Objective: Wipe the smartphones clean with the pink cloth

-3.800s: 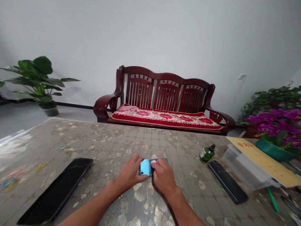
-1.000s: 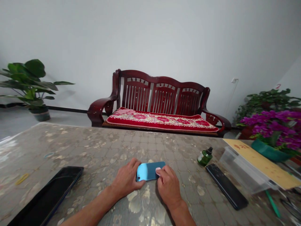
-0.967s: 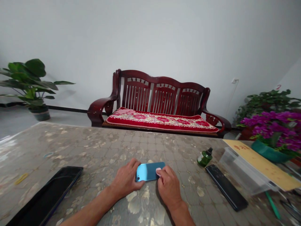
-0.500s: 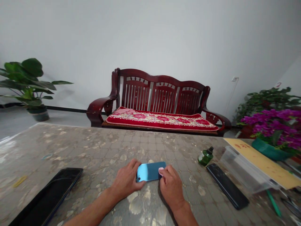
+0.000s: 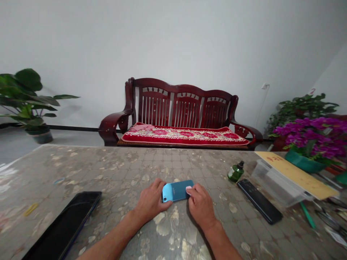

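Observation:
A blue phone (image 5: 177,191) lies back side up on the patterned tablecloth, its camera at the left end. My left hand (image 5: 151,198) grips that end, thumb along the near edge and fingers at the far edge. At the opposite end, my right hand (image 5: 200,204) is closed with a small pale pinkish-white pad (image 5: 189,189) at its fingertips, touching the phone's back. Most of the pad is hidden by the fingers, so its exact kind is unclear.
To the right are a green bottle (image 5: 235,172), a black phone (image 5: 259,201) and a clear plastic box (image 5: 279,184) under a yellow sheet (image 5: 295,173). A black tablet (image 5: 63,224) and a yellow strip (image 5: 30,209) lie left. A wooden bench (image 5: 187,104) stands beyond the table.
The camera view has shifted slightly. Both hands keep their places on the blue phone, which now looks a little more tilted. The pale pad stays near its right end.

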{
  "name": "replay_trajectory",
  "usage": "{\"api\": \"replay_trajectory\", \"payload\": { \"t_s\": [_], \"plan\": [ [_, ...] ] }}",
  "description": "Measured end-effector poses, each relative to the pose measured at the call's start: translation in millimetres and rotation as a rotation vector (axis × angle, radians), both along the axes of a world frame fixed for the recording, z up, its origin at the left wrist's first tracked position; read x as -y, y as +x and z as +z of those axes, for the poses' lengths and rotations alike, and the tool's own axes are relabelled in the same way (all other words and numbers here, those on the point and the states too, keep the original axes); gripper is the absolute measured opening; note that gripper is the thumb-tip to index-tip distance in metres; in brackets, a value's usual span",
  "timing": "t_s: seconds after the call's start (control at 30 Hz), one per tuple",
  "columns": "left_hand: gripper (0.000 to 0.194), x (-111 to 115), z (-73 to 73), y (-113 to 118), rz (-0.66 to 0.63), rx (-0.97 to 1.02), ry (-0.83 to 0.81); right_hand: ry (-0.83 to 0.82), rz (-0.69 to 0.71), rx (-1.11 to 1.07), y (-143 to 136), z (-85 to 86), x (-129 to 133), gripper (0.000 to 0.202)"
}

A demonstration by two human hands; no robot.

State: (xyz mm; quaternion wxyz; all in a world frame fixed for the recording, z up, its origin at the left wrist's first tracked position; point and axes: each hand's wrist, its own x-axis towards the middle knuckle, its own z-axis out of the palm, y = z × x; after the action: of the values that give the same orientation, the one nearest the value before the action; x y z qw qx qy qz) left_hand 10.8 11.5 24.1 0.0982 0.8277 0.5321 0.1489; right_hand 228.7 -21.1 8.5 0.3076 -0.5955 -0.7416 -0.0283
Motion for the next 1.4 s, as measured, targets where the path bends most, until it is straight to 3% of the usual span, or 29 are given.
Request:
{"api": "replay_trajectory", "payload": {
  "t_s": [0.1, 0.3, 0.53, 0.77, 1.03, 1.27, 1.4],
  "plan": [
    [0.035, -0.4, -0.9, 0.0, 0.000, 0.003, 0.009, 0.004, 0.017, 0.008, -1.2, -0.3, 1.0, 0.032],
    [0.035, 0.5, -2.3, 0.3, -0.001, -0.001, 0.017, -0.010, 0.211, 0.041, -19.1, 3.2, 7.9, 0.033],
    [0.038, 1.0, -0.8, 0.7, 0.002, -0.009, 0.003, 0.028, 0.013, -0.002, 6.8, -5.0, -0.8, 0.033],
    [0.034, 0.2, -2.1, 0.8, -0.003, 0.011, 0.015, -0.007, 0.243, 0.019, -26.7, 1.9, 9.2, 0.034],
    [0.038, -1.1, -2.8, 0.3, -0.003, 0.001, 0.014, 0.031, -0.019, 0.014, 8.9, -3.7, -3.7, 0.031],
    [0.037, -0.7, -5.3, -0.4, -0.005, 0.008, 0.008, -0.004, 0.168, 0.042, -19.5, -0.7, 0.8, 0.032],
    [0.038, -1.0, -3.8, -0.9, -0.008, 0.007, -0.012, -0.042, 0.026, 0.076, -9.5, 1.8, -12.6, 0.033]
  ]
}}
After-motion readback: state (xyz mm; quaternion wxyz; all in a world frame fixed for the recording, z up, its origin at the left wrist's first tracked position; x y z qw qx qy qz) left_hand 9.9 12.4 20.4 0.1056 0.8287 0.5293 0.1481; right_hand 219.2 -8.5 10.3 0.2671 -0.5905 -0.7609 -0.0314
